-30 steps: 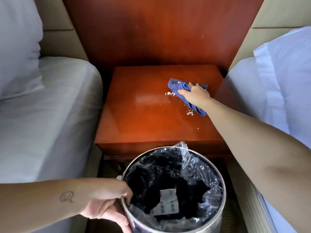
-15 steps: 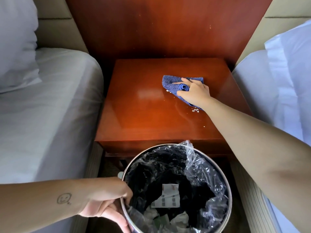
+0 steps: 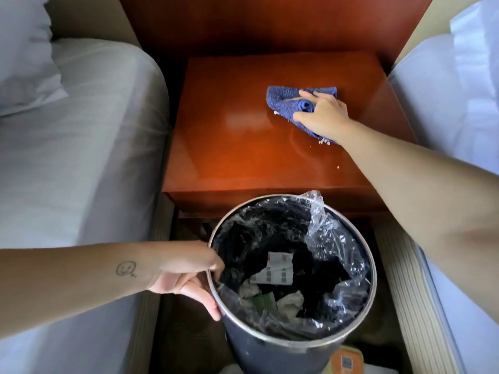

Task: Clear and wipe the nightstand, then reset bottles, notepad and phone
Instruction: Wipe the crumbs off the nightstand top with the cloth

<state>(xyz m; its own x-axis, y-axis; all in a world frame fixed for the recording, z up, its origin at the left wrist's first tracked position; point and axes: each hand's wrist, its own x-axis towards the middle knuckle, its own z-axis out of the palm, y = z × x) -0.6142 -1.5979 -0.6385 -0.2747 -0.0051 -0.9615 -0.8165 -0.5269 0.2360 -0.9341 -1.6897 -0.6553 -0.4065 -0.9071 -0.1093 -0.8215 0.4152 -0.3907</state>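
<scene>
The glossy red-brown nightstand (image 3: 237,147) stands between two beds. My right hand (image 3: 322,114) grips a bunched blue cloth (image 3: 283,101) pressed on the right half of the top. White crumbs (image 3: 322,141) lie by the heel of that hand, with a few more specks nearer the front right. My left hand (image 3: 189,271) grips the metal rim of a round trash bin (image 3: 359,311), thumb inside, held just below the nightstand's front edge. The bin has a clear liner and holds crumpled paper and wrappers. No bottles, notepad or phone are in view.
A bed with white sheets (image 3: 81,171) lies close on the left, with a pillow (image 3: 24,58) at its head. Another white bed (image 3: 459,98) lies on the right. A dark wood wall panel (image 3: 270,22) rises behind the nightstand. An orange item (image 3: 345,360) lies on the floor under the bin.
My right hand has drawn the cloth slightly left and back over the crumbs, gathering them. The view has tilted down, showing more of the bin. My left hand keeps its hold on the rim.
</scene>
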